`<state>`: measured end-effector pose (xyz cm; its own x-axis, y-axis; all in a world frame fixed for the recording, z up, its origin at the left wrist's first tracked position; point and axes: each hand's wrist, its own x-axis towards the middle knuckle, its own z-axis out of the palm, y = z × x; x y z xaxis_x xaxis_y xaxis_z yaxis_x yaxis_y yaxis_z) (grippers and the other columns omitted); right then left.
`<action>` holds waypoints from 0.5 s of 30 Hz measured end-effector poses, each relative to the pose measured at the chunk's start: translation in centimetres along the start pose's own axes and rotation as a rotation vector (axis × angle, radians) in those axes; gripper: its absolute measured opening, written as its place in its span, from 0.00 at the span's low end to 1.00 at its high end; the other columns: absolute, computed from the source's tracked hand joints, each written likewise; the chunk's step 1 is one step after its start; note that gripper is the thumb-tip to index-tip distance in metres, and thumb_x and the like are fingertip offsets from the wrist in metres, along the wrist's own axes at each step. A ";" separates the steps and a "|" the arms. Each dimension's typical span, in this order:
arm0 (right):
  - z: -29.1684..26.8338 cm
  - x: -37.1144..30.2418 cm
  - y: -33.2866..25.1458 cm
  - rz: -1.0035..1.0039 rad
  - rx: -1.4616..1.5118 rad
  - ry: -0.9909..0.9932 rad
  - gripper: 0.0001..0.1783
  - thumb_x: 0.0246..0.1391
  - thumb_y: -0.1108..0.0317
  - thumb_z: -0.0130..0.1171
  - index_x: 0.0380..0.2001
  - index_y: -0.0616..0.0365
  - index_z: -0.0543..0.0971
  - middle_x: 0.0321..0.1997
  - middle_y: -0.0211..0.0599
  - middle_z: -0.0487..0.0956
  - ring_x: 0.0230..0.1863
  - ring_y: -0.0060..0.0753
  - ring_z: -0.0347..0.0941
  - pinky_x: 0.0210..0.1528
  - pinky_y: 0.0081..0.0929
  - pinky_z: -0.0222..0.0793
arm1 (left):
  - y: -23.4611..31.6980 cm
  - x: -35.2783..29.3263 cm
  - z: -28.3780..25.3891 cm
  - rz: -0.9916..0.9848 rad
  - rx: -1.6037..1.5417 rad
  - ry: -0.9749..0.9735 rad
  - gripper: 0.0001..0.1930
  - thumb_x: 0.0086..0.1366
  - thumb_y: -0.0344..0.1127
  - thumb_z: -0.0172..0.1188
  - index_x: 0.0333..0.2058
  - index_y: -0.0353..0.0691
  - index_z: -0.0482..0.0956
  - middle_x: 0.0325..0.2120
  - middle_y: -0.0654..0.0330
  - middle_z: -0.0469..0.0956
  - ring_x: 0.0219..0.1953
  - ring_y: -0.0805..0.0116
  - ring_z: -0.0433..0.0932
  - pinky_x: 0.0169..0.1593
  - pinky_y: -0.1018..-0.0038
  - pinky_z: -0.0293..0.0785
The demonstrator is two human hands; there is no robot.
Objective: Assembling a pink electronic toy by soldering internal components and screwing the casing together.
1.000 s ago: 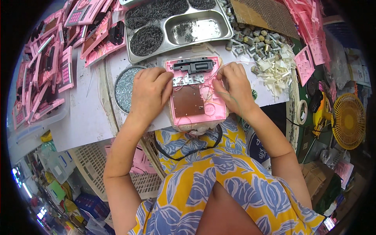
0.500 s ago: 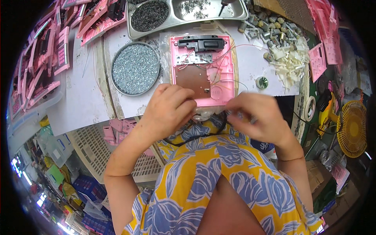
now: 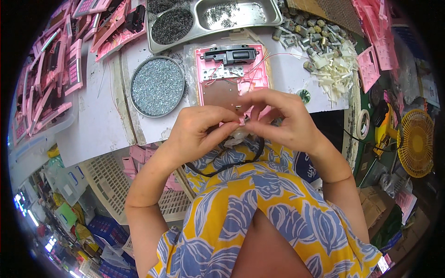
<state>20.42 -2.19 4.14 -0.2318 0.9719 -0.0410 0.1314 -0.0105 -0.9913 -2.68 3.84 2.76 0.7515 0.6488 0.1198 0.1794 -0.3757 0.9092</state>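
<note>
In front of me lies a pink plastic casing with a brown circuit board, a silvery metal plate, thin red and pale wires and a black plastic part at its far end. My left hand has thumb and forefinger pinched over the casing's near edge. Opposite it, my right hand is closed too, its thumb and fingertips almost touching the left ones. Whatever they pinch is too small and too covered to name. Fingers hide the casing's near right corner.
Left of the casing stands a round dish of small silvery pins. Behind is a metal tray with dark screws. Small motors and white plastic pieces lie right, near a green-topped round object. Pink casings pile up at left.
My right hand has moved left from beside the casing to its near edge, meeting my left fingertips. My left hand has shifted slightly down and right. The whole view has shifted a little.
</note>
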 end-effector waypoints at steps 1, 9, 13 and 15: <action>-0.5 0.3 0.3 -0.049 -0.096 -0.027 0.17 0.54 0.75 0.68 0.47 0.62 0.81 0.38 0.37 0.83 0.34 0.25 0.82 0.37 0.23 0.80 | 0.0 0.2 0.1 0.002 0.023 -0.005 0.07 0.60 0.27 0.68 0.38 0.34 0.83 0.30 0.55 0.83 0.31 0.57 0.84 0.35 0.69 0.79; -2.1 -1.5 2.3 -0.284 -0.539 0.011 0.08 0.47 0.76 0.70 0.33 0.59 0.82 0.33 0.37 0.81 0.32 0.38 0.79 0.33 0.30 0.75 | -0.5 -0.3 1.9 0.141 0.317 0.050 0.19 0.59 0.30 0.67 0.49 0.37 0.78 0.42 0.53 0.79 0.39 0.55 0.82 0.39 0.65 0.80; -1.0 -3.0 3.0 -0.390 -0.679 0.035 0.11 0.43 0.75 0.70 0.32 0.58 0.82 0.35 0.38 0.81 0.36 0.44 0.79 0.35 0.34 0.75 | -1.6 -0.7 3.0 0.223 0.477 0.033 0.16 0.54 0.29 0.70 0.43 0.39 0.82 0.38 0.57 0.80 0.36 0.57 0.80 0.37 0.65 0.78; -0.8 -3.0 3.1 -0.401 -0.712 0.037 0.11 0.42 0.75 0.70 0.32 0.58 0.82 0.35 0.38 0.80 0.36 0.43 0.79 0.35 0.34 0.75 | -1.8 -0.7 3.0 0.245 0.485 0.031 0.14 0.53 0.28 0.71 0.40 0.39 0.83 0.36 0.58 0.80 0.34 0.58 0.80 0.34 0.66 0.77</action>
<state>22.32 -4.95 1.33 -0.3609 0.8773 0.3162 0.6287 0.4793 -0.6124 -1.58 2.07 -0.16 0.7905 0.5202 0.3234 0.2792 -0.7760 0.5656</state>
